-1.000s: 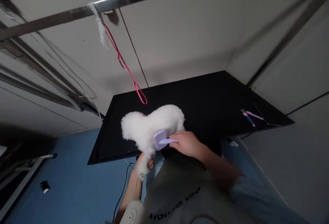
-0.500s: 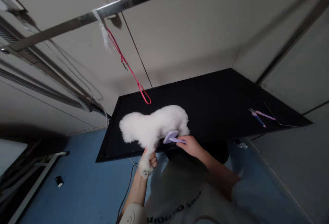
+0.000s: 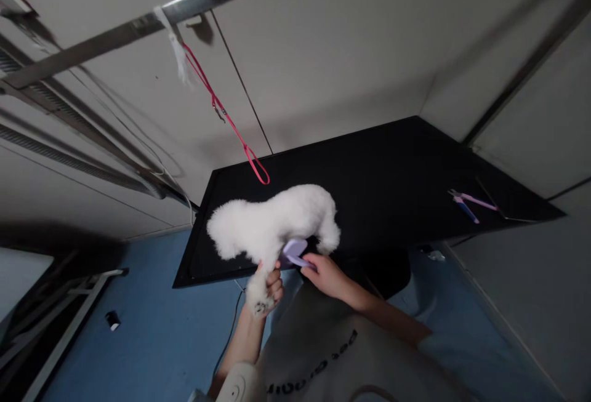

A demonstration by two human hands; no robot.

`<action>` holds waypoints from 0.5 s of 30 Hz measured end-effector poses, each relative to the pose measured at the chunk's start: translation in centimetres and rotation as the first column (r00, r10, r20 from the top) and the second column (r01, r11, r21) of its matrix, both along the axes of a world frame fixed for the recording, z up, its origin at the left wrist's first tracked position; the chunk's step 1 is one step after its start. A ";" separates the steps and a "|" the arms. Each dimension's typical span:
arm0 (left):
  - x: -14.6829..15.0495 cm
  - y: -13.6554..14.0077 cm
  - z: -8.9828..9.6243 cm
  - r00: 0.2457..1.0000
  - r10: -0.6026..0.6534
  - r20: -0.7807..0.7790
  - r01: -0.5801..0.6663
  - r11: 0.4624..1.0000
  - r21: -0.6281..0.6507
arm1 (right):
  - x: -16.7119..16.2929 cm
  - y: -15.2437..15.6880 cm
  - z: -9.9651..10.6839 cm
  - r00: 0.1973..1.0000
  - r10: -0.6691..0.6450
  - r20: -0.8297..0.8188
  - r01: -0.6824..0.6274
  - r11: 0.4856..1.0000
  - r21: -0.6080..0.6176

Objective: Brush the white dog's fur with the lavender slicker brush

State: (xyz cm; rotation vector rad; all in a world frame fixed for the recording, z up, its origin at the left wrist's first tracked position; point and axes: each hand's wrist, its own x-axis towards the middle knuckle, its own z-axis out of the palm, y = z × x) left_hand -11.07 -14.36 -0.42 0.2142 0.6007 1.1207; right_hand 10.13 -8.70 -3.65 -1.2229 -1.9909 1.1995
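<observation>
Location: the dog [image 3: 298,208] is on the tabletop [image 3: 392,171], toward the left end and beside the edge nearest the person. Its head points left, its hindquarters right. One foreleg [image 3: 270,260] extends past the edge toward the person; dark marks show on the paw [image 3: 259,305].

Left grip [image 3: 276,285]: closed around the foreleg above the paw, fingers curled. Right grip [image 3: 327,276]: closed on the handle of the brush [image 3: 294,247]. The brush head lies below the flank, between the extended foreleg and the hind leg [image 3: 329,236]. Contact between brush and coat cannot be confirmed.

Handling, dog: expect a fairly light body, soft on the surface and jointed beneath. The thick, fluffy coat probably hides the true width of the limb; close the fingers through the hair until the leg itself is felt. Treat the limb as fragile: support it from below, near the paw, with light pressure. Do not twist it or draw it outward. Smooth hair may let the hold slip.

Handling, brush: expect a light, stiff body, presumably plastic. Take hold by the slim handle. Keep fingers off the working face, which is turned out of view.
</observation>
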 end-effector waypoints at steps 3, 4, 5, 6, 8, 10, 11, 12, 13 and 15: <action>-0.1 -0.7 0.8 0.994 0.000 0.114 0.001 1.000 -0.007 | -0.8 -0.1 -0.1 1.000 0.004 0.002 -0.004 1.000 0.023; -0.2 -1.0 1.2 0.986 0.008 0.165 -0.006 1.000 -0.014 | -1.2 -0.3 -0.2 0.999 0.019 0.044 -0.018 1.000 -0.015; -0.3 -1.2 1.7 0.977 0.018 0.214 -0.013 1.000 -0.025 | -1.5 -0.5 -0.3 0.996 0.049 0.068 -0.046 0.998 -0.044; -0.4 -1.4 2.2 0.965 0.026 0.262 -0.018 0.999 -0.034 | -1.9 -0.6 -0.3 0.995 0.082 0.061 -0.080 0.996 -0.045; -0.6 -1.8 3.2 0.937 0.033 0.347 -0.016 0.998 -0.053 | -2.6 -0.7 -0.3 0.993 0.118 -0.029 -0.117 0.992 0.042; -0.8 -2.2 3.9 0.915 0.033 0.402 -0.010 0.998 -0.058 | -3.3 -0.7 -0.5 0.991 0.084 -0.106 -0.071 0.991 0.117; -0.9 -2.3 4.1 0.913 0.031 0.406 -0.010 0.998 -0.054 | -3.5 -0.8 -0.7 0.994 0.040 -0.099 -0.031 0.995 0.097; -1.0 -2.4 4.3 0.918 0.032 0.395 -0.016 0.999 -0.044 | -3.7 -0.9 -1.1 0.998 -0.002 -0.069 0.005 0.999 0.045; -1.1 -2.5 4.3 0.929 0.041 0.368 -0.032 0.999 -0.030 | -3.7 -1.2 -1.4 0.999 -0.029 -0.035 0.029 0.999 -0.018; -1.2 -2.8 4.2 0.956 0.075 0.284 -0.080 0.997 0.007 | -3.7 -1.5 -1.6 1.000 -0.016 -0.023 0.014 0.997 -0.077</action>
